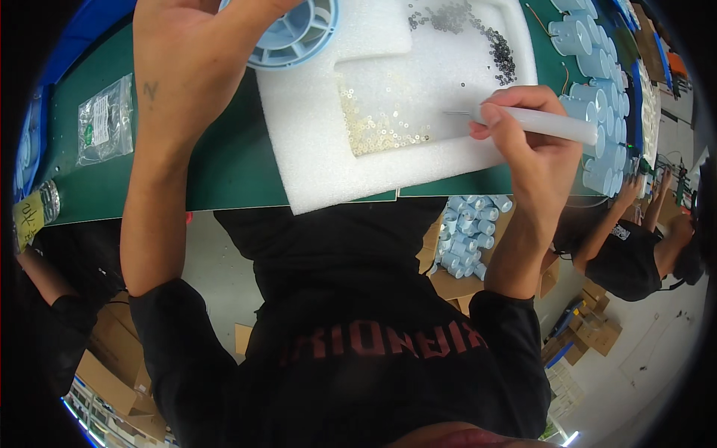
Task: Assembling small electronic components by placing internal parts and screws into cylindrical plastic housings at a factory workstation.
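Note:
My left hand (190,60) is at the top of the view, its thumb over a round light-blue plastic part (320,36) with spokes. Its other fingers run out of the picture or are hidden. In my right hand (526,138) is a white pen-shaped tool (556,125), gripped between thumb and fingers. The tool's thin metal tip points left, over the hollow of a white foam tray (290,142). Small pale washers (377,136) lie scattered in the tray's near left part. Small dark rings (502,58) line its far right side, and greyish ones (448,16) lie at the back.
Many light-blue plastic cups (594,97) stand along the green table's right side, some with wires. A clear bag (106,119) and a jar with a yellow label (37,213) are at left. Below the table edge, a carton holds more blue cups (467,235). Other people sit on both sides.

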Demonstrator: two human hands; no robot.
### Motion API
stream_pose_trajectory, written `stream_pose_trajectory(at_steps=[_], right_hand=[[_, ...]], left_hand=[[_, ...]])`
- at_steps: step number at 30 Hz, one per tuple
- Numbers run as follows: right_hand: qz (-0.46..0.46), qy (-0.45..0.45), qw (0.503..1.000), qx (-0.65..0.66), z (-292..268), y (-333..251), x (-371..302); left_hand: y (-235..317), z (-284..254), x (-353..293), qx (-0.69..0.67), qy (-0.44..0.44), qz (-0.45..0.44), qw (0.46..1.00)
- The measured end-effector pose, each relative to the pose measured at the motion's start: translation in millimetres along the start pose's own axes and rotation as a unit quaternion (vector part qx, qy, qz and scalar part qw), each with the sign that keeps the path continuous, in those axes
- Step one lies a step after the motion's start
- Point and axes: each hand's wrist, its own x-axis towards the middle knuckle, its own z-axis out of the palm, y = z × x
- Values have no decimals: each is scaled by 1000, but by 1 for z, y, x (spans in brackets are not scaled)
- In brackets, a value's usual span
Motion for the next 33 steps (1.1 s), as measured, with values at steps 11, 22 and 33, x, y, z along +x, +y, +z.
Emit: stream_pose_trajectory(at_steps=[11,22,33], right_hand=[[-4,-8,999,-49,4,1,0],[-35,68,997,-16,-14,7,8],[-36,51,997,-45,-11,11,13]], left_hand=[[12,-3,-1,-110,5,-110,988],[-10,-44,0,-81,-170,-193,963],[19,-33,4,19,-284,-206,936]])
